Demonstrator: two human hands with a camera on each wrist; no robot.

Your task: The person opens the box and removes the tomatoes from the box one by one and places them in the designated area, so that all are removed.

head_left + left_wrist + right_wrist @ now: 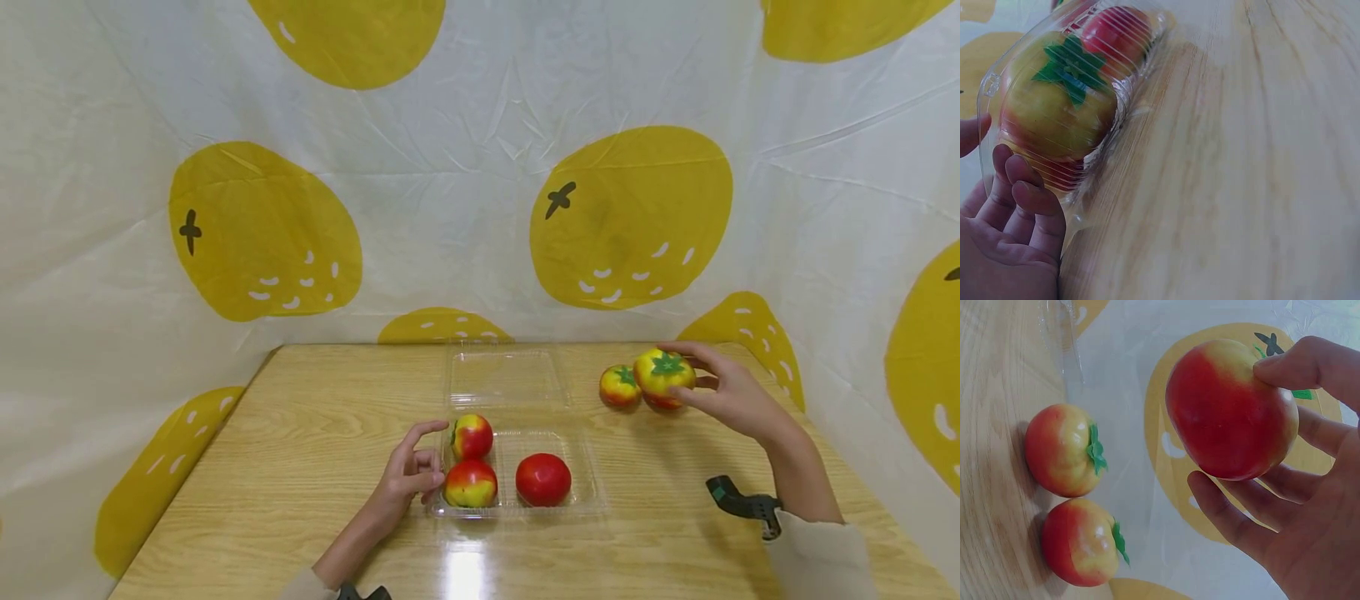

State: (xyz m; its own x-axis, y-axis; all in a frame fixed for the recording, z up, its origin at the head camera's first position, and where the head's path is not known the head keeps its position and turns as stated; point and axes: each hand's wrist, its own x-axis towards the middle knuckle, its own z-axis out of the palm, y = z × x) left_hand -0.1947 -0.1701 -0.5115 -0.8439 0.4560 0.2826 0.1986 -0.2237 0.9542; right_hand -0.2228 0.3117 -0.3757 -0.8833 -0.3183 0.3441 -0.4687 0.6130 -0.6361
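In the head view, my right hand [738, 400] holds a red-and-yellow toy tomato [663, 372] with a green calyx, above the table. The right wrist view shows thumb and fingers round this tomato [1229, 412], with two more tomatoes [1063, 450] on the wood below. A clear plastic clamshell box [592, 483] lies with its lid [510, 379] folded back. Two red-and-yellow tomatoes [471, 483] sit in its left half and a redder tomato [543, 480] in its right half. My left hand [401, 475] rests at the box's left side, fingers loosely bent along the rim.
A wooden table [315, 433] carries everything. Behind it and at both sides hangs a pale cloth [450, 225] printed with large yellow fruit. The one table tomato that shows fully [619, 387] in the head view lies right of the lid.
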